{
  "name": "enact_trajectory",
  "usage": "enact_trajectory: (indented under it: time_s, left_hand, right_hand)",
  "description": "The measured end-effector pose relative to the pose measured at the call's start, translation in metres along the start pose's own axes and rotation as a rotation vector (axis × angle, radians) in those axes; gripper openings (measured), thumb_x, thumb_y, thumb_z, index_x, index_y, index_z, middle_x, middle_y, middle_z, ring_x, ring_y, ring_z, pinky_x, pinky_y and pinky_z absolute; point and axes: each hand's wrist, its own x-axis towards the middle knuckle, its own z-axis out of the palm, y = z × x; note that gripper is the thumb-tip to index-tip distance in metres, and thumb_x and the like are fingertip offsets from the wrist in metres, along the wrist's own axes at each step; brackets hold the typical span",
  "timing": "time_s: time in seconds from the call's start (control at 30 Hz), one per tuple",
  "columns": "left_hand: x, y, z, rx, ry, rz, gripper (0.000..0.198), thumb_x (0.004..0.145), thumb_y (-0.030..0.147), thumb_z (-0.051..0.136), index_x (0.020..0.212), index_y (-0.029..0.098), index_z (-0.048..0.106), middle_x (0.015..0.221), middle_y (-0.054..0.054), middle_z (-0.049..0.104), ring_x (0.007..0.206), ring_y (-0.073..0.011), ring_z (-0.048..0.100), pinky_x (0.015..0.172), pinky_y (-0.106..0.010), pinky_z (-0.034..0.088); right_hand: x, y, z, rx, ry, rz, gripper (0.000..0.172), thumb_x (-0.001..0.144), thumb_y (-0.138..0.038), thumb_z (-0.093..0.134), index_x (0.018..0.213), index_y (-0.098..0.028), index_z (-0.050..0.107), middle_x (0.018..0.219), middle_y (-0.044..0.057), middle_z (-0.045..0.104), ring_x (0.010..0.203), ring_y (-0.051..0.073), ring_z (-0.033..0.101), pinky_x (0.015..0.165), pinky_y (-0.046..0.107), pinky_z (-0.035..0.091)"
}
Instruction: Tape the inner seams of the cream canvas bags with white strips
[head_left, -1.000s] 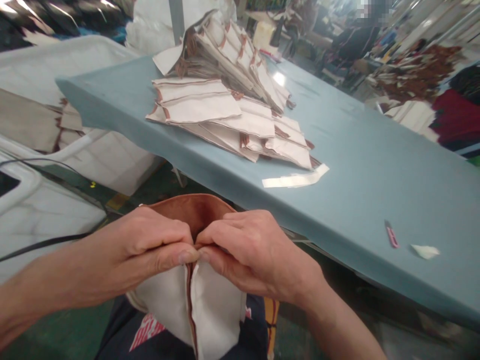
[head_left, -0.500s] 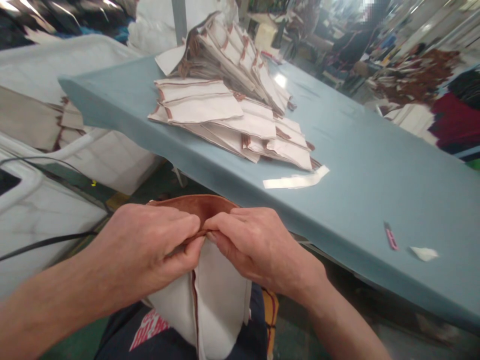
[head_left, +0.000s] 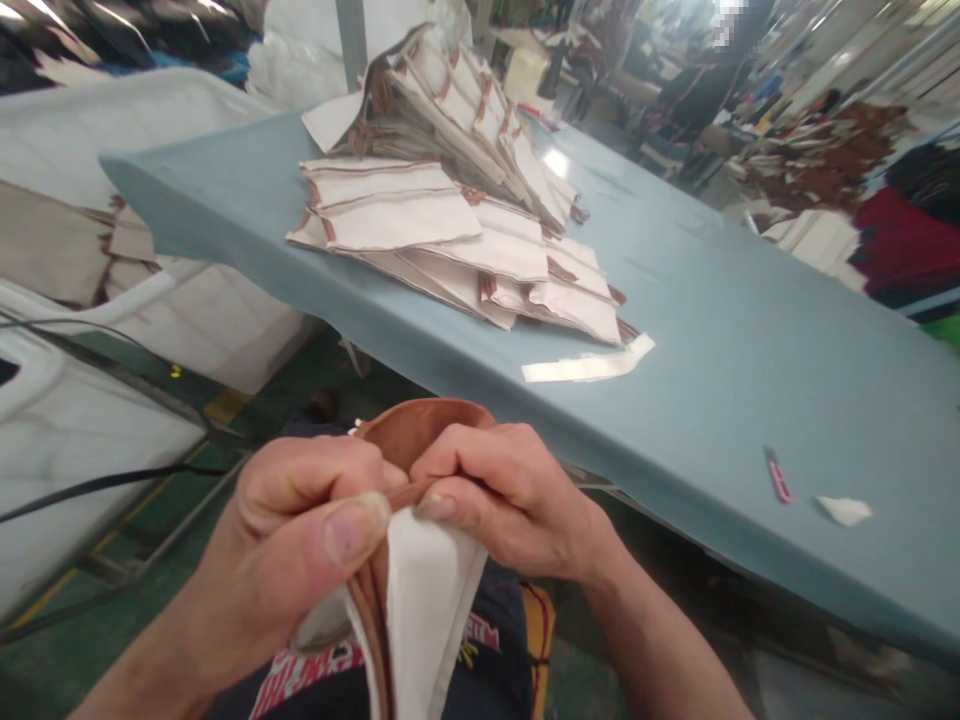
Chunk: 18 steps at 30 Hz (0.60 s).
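Observation:
Both my hands pinch the top edge of a cream fabric bag (head_left: 427, 590) with a brown seam and brown lining, held over my lap. My left hand (head_left: 300, 530) grips the left side, thumb pressed on the edge. My right hand (head_left: 502, 490) holds the right side, fingers curled over the brown rim (head_left: 427, 425). On the blue-grey table (head_left: 750, 360) beyond lies a fanned pile of matching cream bags (head_left: 457, 220).
A loose cream strip (head_left: 589, 365) lies near the table's front edge. A small pink label (head_left: 776, 475) and a white scrap (head_left: 844, 510) lie to the right. White bins (head_left: 97, 300) stand at left, with a black cable. A person sits at the far end.
My hands have lifted the bag closer to the camera. The left thumb has rolled over the edge, and the fabric is folded more tightly along the brown seam.

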Motion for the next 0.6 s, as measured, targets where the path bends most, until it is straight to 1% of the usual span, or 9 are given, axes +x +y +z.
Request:
enact_trajectory:
  time_s: [0.07,0.13,0.23,0.3,0.33,0.4,0.47,0.53,0.6]
  left_hand:
    - [0.002,-0.009,0.003,-0.093,-0.012,-0.034,0.080,0.101,0.078,0.078,0.057,0.020,0.043,0.053,0.005,0.043,0.047,-0.0108,0.040,0.043,-0.024,0.032]
    - [0.004,-0.021,-0.001,-0.076,-0.024,-0.032,0.075,0.101,0.079,0.077,0.059,0.022,0.053,0.055,0.005,0.051,0.047,-0.0112,0.042,0.043,-0.024,0.034]
    - [0.008,-0.029,-0.015,0.114,-0.032,0.034,0.072,0.105,0.080,0.071,0.064,0.022,0.062,0.058,0.004,0.055,0.049,-0.0108,0.047,0.046,-0.022,0.037]
    - [0.011,-0.024,-0.025,0.272,-0.070,0.103,0.072,0.109,0.078,0.066,0.065,0.022,0.065,0.059,0.005,0.056,0.050,-0.0096,0.050,0.048,-0.020,0.038]
    - [0.012,-0.020,-0.029,0.347,-0.097,0.150,0.068,0.112,0.073,0.065,0.067,0.022,0.066,0.059,0.007,0.056,0.050,-0.0086,0.051,0.048,-0.019,0.038]
    - [0.013,-0.009,-0.036,0.509,-0.167,0.230,0.056,0.117,0.055,0.065,0.070,0.024,0.066,0.060,0.010,0.055,0.049,-0.0067,0.052,0.049,-0.017,0.038]
    - [0.013,-0.002,-0.042,0.645,-0.219,0.275,0.045,0.114,0.035,0.064,0.071,0.024,0.062,0.060,0.011,0.054,0.049,-0.0057,0.051,0.049,-0.016,0.038]
    - [0.013,0.002,-0.045,0.748,-0.240,0.299,0.037,0.109,0.025,0.062,0.072,0.025,0.060,0.061,0.012,0.054,0.051,-0.0061,0.050,0.052,-0.017,0.037]
    - [0.013,0.005,-0.046,0.835,-0.225,0.326,0.032,0.106,0.021,0.058,0.074,0.025,0.058,0.062,0.011,0.053,0.052,-0.0072,0.048,0.054,-0.020,0.036]
  right_hand:
    - [0.000,0.007,0.002,0.099,-0.007,0.007,0.041,0.117,-0.058,0.064,0.092,-0.026,0.073,0.075,-0.001,0.068,0.061,0.015,0.056,0.059,0.029,0.046]
    - [0.001,0.014,0.003,0.182,-0.014,0.025,0.042,0.114,-0.058,0.069,0.090,-0.024,0.072,0.072,-0.002,0.065,0.061,0.015,0.054,0.058,0.027,0.045]
    - [0.001,0.018,0.004,0.228,0.012,0.080,0.042,0.112,-0.055,0.072,0.085,-0.023,0.069,0.074,-0.002,0.067,0.065,0.014,0.056,0.061,0.025,0.047]
    - [-0.001,0.017,0.003,0.209,0.021,0.076,0.039,0.113,-0.049,0.072,0.085,-0.022,0.069,0.077,-0.002,0.071,0.065,0.012,0.057,0.063,0.024,0.048]
    - [-0.002,0.017,0.003,0.187,0.020,0.058,0.037,0.114,-0.047,0.071,0.086,-0.022,0.070,0.079,-0.002,0.072,0.066,0.011,0.058,0.063,0.023,0.047]
    - [-0.006,0.015,0.001,0.126,0.020,-0.007,0.032,0.116,-0.041,0.068,0.091,-0.021,0.072,0.081,-0.002,0.074,0.067,0.010,0.061,0.063,0.021,0.046]
    - [-0.008,0.013,0.000,0.034,0.041,-0.076,0.027,0.117,-0.035,0.066,0.095,-0.021,0.073,0.083,-0.002,0.076,0.068,0.010,0.065,0.064,0.021,0.047]
    - [-0.009,0.008,-0.002,-0.071,0.061,-0.131,0.024,0.118,-0.034,0.066,0.097,-0.022,0.072,0.085,-0.001,0.079,0.070,0.011,0.069,0.066,0.022,0.049]
    - [-0.009,0.002,-0.003,-0.170,0.042,-0.127,0.023,0.118,-0.036,0.064,0.099,-0.025,0.071,0.086,0.000,0.081,0.072,0.014,0.073,0.069,0.025,0.051]
